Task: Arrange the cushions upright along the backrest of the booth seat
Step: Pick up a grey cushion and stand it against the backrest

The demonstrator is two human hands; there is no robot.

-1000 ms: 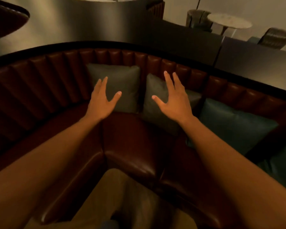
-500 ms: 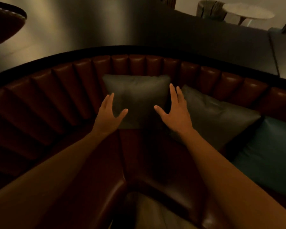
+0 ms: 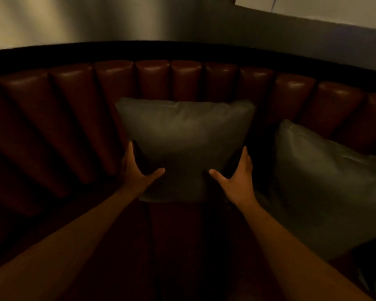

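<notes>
Leather dominates the head view: a curved booth backrest of dark red-brown leather (image 3: 152,81), stitched into fat vertical padded channels with a dull sheen on their rounded tops, sweeps from the left edge to the right edge under a black rim. Below it lies the matching dark red-brown leather seat (image 3: 176,235), smooth and deep in shadow.

At the middle of the backrest stands a grey-green square cushion of smooth, leather-like material (image 3: 182,135). It is upright, its broad face turned toward the camera, its top edge running left to right against the channels and its bottom edge on the seat near the backrest. Soft creases gather toward its lower half, where it narrows between the hands.

The left hand (image 3: 137,170) grips the cushion's lower left side, thumb spread across the front face and fingers reaching along the side edge. The right hand (image 3: 237,172) holds the lower right side likewise, thumb on the front, fingers up along the edge. The two hands are apart, with the cushion between them.

Toward the seat's right end a second grey-green cushion of the same smooth material (image 3: 326,185) leans back tilted against the backrest, just beside the first; whether they touch I cannot tell.
</notes>
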